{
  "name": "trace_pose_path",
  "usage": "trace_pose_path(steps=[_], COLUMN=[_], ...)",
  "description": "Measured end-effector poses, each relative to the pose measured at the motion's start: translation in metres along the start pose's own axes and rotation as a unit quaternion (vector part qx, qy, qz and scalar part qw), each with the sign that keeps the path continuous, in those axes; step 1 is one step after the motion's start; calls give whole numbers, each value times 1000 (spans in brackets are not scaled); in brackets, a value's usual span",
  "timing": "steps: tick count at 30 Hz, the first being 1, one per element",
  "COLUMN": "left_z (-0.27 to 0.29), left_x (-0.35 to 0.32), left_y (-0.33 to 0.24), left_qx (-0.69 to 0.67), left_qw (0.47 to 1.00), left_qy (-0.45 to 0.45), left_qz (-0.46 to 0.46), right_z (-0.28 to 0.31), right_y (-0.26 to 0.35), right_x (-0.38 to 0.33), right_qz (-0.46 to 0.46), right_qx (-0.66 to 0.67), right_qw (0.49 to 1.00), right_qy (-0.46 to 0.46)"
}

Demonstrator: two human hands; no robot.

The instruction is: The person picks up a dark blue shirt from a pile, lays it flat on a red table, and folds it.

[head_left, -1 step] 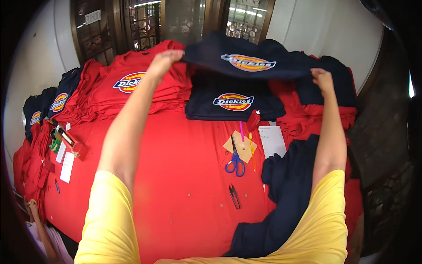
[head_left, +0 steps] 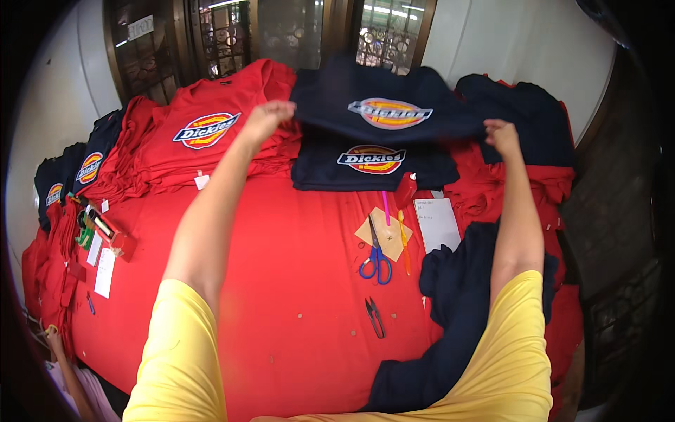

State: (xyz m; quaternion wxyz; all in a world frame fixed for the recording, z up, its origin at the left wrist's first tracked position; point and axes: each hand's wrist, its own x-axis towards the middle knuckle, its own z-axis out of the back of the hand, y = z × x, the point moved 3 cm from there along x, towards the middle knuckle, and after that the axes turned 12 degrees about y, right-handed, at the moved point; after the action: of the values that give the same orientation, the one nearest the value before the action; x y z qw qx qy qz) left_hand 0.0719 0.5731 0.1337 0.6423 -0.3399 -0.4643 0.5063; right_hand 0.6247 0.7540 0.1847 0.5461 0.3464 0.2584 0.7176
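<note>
1. My left hand [head_left: 266, 118] pinches the left edge of a folded navy T-shirt [head_left: 383, 105], fingers closed on the cloth.
2. My right hand [head_left: 500, 135] is clamped on the shirt's right edge, so I hold it stretched flat between both hands.
3. The shirt hangs in the air just above a navy stack [head_left: 365, 165] at the far middle of the red table [head_left: 281, 281].
4. A red shirt pile [head_left: 204, 141] lies left of that stack.
5. Nearer me lie blue-handled scissors [head_left: 376, 264], small black snips [head_left: 375, 316], a white paper pad [head_left: 436, 224] and a loose navy heap [head_left: 457, 309] under my right arm.
</note>
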Motion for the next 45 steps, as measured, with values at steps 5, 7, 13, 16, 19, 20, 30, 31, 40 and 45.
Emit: trace_pose_path(steps=[5,7,13,16,19,20,30,31,40,45], left_z=[-87,-97,-72,-58,-63,-72,-76,-74,-106,-34], left_x=[-33,-69,-254,-388,-508,-534,-587,-584,-581,-648], left_y=[103,111,76,41,43,54,60,52,-42,50], left_qx=[247,276,289,275,357,359,356,260,-319,-405], left_qw=[947,933,934,907,856,840,870,918,947,844], left_qy=[115,126,93,20,-112,-146,-153,-133,29,-325], left_qz=[170,194,186,317,357,379,305,269,9,132], right_z=[-111,-134,-58,-30,-15,-14,-49,-55,-319,-430], right_y=[-104,-105,-2,41,63,60,4,39,288,286], right_x=[-23,-38,-126,-242,-371,-408,-480,-485,-574,-609], right_qz=[-18,-42,61,5,-103,-145,58,113,176,248], right_qx=[-331,-317,-389,-439,-484,-492,-124,-128,431,85], right_qw=[934,930,891,866,851,848,956,953,825,889], right_qy=[134,183,226,239,174,134,-259,-250,320,377])
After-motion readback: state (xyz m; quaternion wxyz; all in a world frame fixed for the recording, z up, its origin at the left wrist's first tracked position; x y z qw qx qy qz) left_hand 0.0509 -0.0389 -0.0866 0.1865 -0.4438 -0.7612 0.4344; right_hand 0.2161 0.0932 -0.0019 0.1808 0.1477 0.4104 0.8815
